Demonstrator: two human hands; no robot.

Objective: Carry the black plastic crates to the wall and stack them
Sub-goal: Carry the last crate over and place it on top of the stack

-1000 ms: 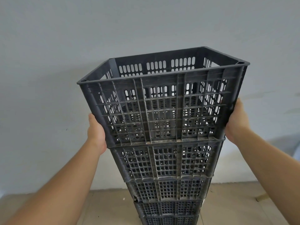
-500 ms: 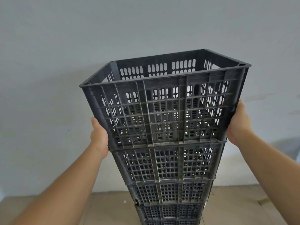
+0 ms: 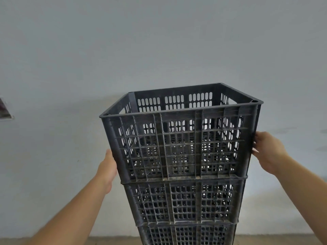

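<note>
The top black plastic crate (image 3: pixel 180 145) sits on a stack of black crates (image 3: pixel 184 204) that stands against the grey wall (image 3: pixel 159 41). My left hand (image 3: pixel 108 167) lies flat against the top crate's left side, its fingertips hidden behind the crate's corner. On the other side, my right hand (image 3: pixel 269 152) is at the crate's right near corner. Its loosely curled fingertips just touch the edge.
A strip of tan floor (image 3: pixel 113 241) shows at the bottom beside the stack. A small picture or paper (image 3: pixel 4 108) hangs on the wall at the far left edge.
The whole stack sits lower in the view. My right hand has slid back from the crate's side to its near corner, so its fingertips now show. The left hand stays against the side.
</note>
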